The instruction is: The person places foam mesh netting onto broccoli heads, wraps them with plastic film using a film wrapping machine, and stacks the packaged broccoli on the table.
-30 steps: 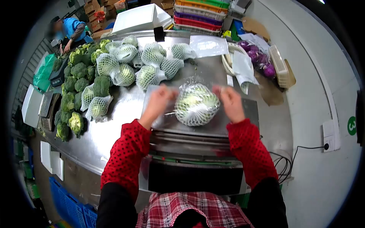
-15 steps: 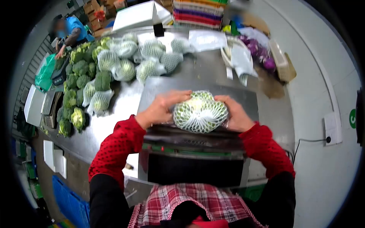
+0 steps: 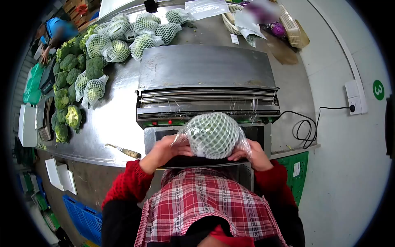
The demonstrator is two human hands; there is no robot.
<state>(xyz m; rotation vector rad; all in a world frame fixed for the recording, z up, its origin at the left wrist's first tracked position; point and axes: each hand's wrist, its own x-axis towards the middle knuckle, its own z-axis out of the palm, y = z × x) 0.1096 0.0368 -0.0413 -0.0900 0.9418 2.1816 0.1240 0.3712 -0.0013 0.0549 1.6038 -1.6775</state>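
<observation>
A broccoli head [image 3: 214,136] in a white foam net, with clear plastic film around it, is between my two hands over the black plate at the front of the wrapping machine [image 3: 205,68]. My left hand [image 3: 168,151] closes on its left side, fingertips partly under it, among gathered film. On the other side my right hand [image 3: 254,155] grips the film and the lower right of the bundle. Strands of clear film stretch behind it over the machine's metal rollers [image 3: 210,99].
Bare broccoli [image 3: 68,78] is piled on the left of the metal table, beside several netted heads [image 3: 117,31]. A wooden-handled knife [image 3: 125,151] lies near the front edge. A black cable [image 3: 304,123] runs right to a wall socket. Another person [image 3: 55,33] stands at far left.
Both hands have drawn the netted broccoli from over the machine's top back toward my body. The machine's rollers and top now show, and my view has tilted downward.
</observation>
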